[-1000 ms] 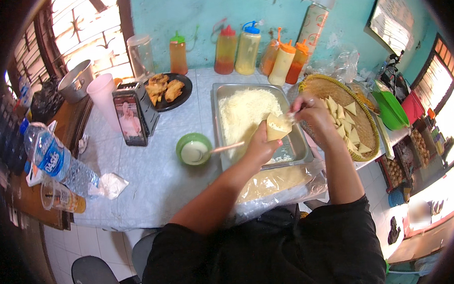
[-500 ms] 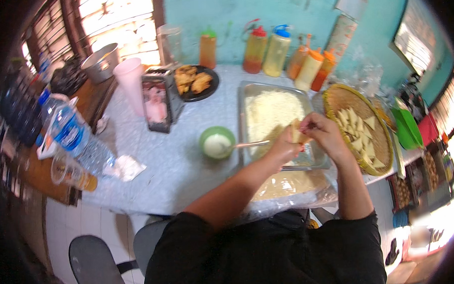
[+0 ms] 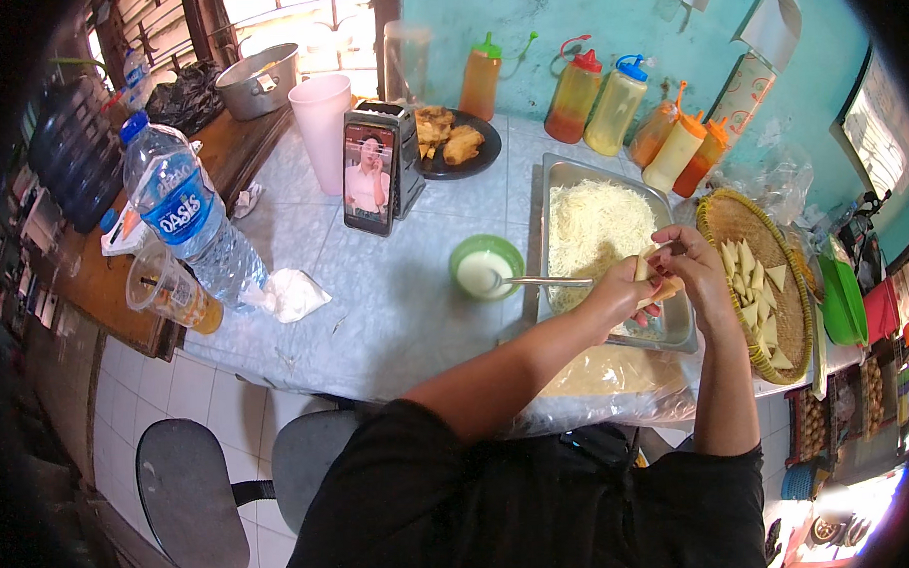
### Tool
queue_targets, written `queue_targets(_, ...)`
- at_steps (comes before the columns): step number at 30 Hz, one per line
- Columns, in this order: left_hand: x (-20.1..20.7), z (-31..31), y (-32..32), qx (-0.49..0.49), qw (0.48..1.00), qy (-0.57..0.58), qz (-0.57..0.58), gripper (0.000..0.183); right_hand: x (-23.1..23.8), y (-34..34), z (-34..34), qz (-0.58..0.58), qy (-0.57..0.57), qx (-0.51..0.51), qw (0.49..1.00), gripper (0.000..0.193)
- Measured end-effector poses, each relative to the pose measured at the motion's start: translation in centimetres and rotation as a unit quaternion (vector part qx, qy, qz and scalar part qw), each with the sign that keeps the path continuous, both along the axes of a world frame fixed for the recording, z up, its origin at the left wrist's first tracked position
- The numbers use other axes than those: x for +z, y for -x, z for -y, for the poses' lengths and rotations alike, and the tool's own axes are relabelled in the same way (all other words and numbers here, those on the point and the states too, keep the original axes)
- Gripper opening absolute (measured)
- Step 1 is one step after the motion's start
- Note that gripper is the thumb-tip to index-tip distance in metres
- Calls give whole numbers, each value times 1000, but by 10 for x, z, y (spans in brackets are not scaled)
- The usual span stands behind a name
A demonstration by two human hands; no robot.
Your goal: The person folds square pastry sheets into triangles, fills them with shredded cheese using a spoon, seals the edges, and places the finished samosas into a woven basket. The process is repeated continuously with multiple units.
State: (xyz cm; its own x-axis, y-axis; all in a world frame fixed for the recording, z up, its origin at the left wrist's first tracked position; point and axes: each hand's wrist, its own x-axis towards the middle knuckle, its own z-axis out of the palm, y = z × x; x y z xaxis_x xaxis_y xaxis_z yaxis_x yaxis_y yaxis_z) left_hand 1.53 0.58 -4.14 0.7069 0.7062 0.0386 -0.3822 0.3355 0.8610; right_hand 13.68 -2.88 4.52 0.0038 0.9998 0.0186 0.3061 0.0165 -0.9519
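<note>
Over the near right corner of a metal tray [image 3: 549,206], my left hand [image 3: 618,294] holds a small pale pastry wrapper [image 3: 666,292], partly folded. My right hand [image 3: 698,271] pinches its upper edge; the fingers hide much of the fold. Fine white shreds [image 3: 600,217] fill most of the tray. Left of it stands a green bowl [image 3: 516,252] of white paste, with a metal spoon [image 3: 555,280] in it, its handle reaching over the tray's edge. Folded pastry triangles [image 3: 749,284] lie in a round woven basket [image 3: 710,215] on the right. Flat pale sheets in clear plastic [image 3: 603,371] lie before the tray.
Sauce bottles [image 3: 573,100] line the wall. A phone [image 3: 368,182] leans on a dark holder near a pink cup [image 3: 323,128] and a black plate [image 3: 485,155] of fried food. A water bottle [image 3: 197,218], a plastic cup [image 3: 175,294] and crumpled tissue [image 3: 297,295] are at left.
The view has shifted, so the table's things appear farther right. My hands are still together over the tray, and the wrapper has turned between my fingers.
</note>
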Motion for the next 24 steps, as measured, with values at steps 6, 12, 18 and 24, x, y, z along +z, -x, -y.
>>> queue_targets(6,-3,-1,-1,-4,1000,10,13,32,0,1,5,-4,-52,-3,999,29)
queue_targets(12,-2,-1,-3,15,1000,12,25,31,-2,-1,20,12,-190,-101,977,18)
queue_targets(18,17,7,-5,70,990,-17,118,25,-44,-34,41,18,-129,-106,986,27)
queue_targets(24,34,12,17,73,994,5,81,18,-53,-14,29,-342,11,110,933,40)
